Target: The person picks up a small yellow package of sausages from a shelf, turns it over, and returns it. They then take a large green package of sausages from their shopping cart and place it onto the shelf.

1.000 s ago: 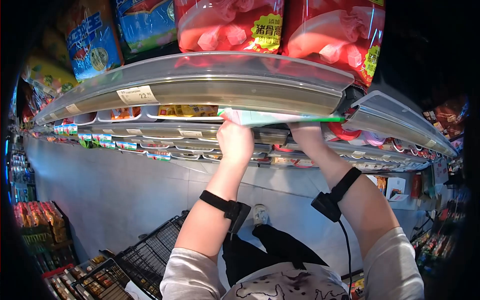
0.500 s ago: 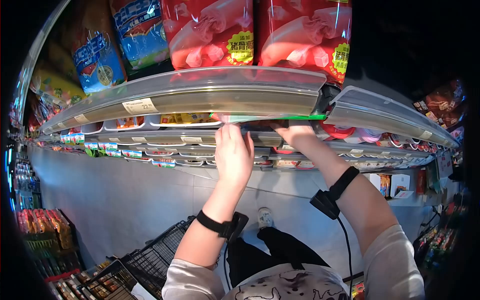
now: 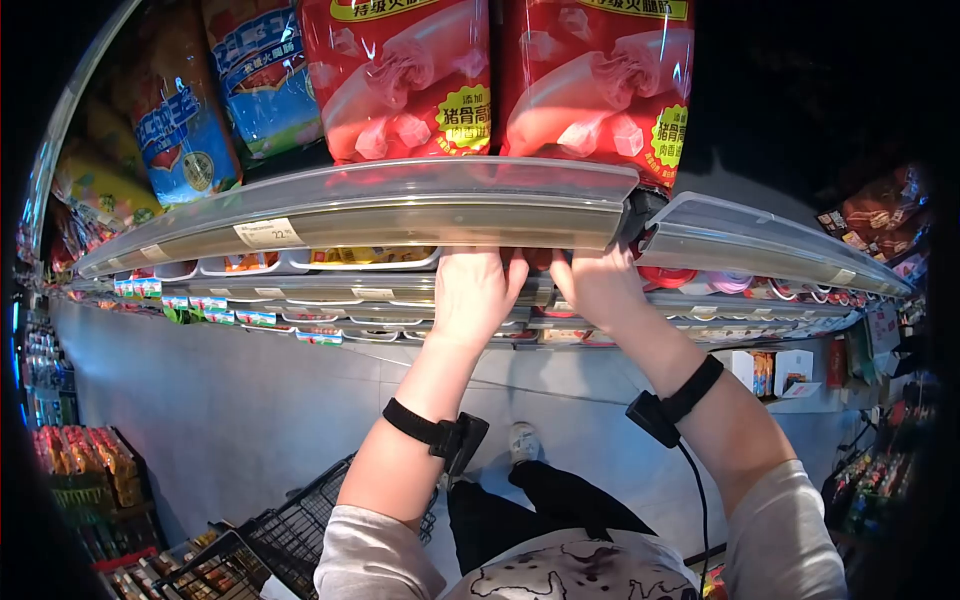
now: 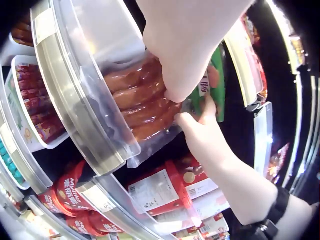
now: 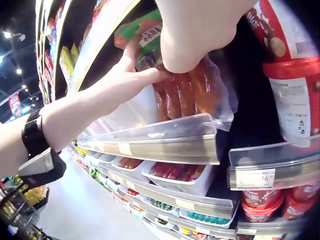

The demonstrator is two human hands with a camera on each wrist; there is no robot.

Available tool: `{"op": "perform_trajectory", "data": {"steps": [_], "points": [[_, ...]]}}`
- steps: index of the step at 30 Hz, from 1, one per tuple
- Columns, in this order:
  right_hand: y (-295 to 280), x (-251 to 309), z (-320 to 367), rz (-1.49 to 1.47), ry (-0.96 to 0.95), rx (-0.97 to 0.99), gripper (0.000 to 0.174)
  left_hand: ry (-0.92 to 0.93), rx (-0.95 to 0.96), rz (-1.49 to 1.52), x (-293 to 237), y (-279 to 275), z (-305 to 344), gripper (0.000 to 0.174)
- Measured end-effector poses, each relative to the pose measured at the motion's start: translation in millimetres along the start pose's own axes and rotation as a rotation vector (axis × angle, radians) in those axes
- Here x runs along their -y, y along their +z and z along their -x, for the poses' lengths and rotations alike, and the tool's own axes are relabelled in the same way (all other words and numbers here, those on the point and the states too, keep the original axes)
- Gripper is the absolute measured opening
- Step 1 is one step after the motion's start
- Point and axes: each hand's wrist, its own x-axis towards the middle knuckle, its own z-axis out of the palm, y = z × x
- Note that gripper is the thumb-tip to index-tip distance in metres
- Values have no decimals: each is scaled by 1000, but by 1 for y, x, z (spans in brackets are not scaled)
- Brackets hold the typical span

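In the left wrist view, a clear pack of brown sausages (image 4: 142, 102) lies tilted behind a transparent shelf guard. A green printed section (image 4: 217, 75) is beside it; whether both are one pack cannot be told. My left hand (image 5: 110, 87) grips the pack from one side, its thumb toward the sausages (image 5: 187, 95) and a finger by the green section (image 5: 145, 35). From the other side my right hand (image 4: 207, 137) holds it with thumb and fingers. In the head view, the upper shelf edge hides the fingertips of my left hand (image 3: 472, 290) and right hand (image 3: 605, 285).
Large red bags (image 3: 600, 90) and blue bags (image 3: 265, 75) stand on the shelf above. Red tubs (image 5: 292, 95) sit beside the sausage shelf, and white trays (image 5: 200, 185) are below it. A black wire cart (image 3: 300, 520) stands on the floor at the lower left.
The pack's pale surface and green edge, seen earlier under the shelf edge, have gone out of sight in the head view. Both hands now reach beneath that edge, closer together.
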Motion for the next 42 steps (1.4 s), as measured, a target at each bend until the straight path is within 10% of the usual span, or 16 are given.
{"op": "perform_trajectory", "data": {"steps": [4,20,22,26,28,32,34,36,42], "points": [[14,-7,-21,83,-258,-207,38,-46,-47,-193,-7,-2,-10,26],[10,-13,-25,507,-305,-175,34,-54,-70,-258,-10,-10,-17,15],[7,-14,-19,590,-335,-190,33,-254,142,-131,-8,-18,-10,25],[3,-2,-5,708,-401,-214,32,-189,-41,-38,-10,-41,21,36],[-1,10,8,-172,189,-186,33,-201,-79,123,-16,-57,43,52],[28,8,8,-502,248,-467,39,-276,-36,157,-13,-86,111,48],[6,18,-13,-1136,339,-26,42,-348,-24,155,-12,-105,150,45],[36,-24,-20,-1051,680,137,52,-451,-10,143,-11,-124,189,40],[33,-12,-29,-1259,616,218,59,-738,-89,150,-10,-167,281,31]]}}
